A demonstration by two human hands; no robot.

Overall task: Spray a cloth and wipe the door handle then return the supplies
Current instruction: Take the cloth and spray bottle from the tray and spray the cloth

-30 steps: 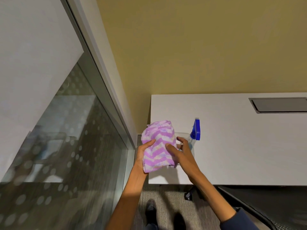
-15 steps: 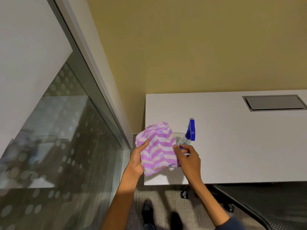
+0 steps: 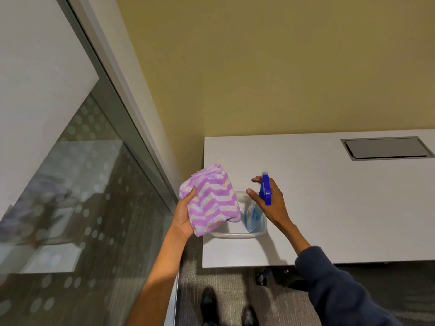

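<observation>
The left hand (image 3: 184, 217) grips the cloth (image 3: 209, 200), the right hand's (image 3: 270, 202) fingers (image 3: 252, 193) curl loosely round the spray bottle (image 3: 255, 214), which could snag the clear tub (image 3: 235, 234).

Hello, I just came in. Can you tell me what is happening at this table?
A person stands at the corner of a white table. The left hand holds a folded purple-and-white striped cloth in the air. The right hand is closing around the blue head of a spray bottle, which stands in a clear plastic container on the table. No door handle is in view.
</observation>
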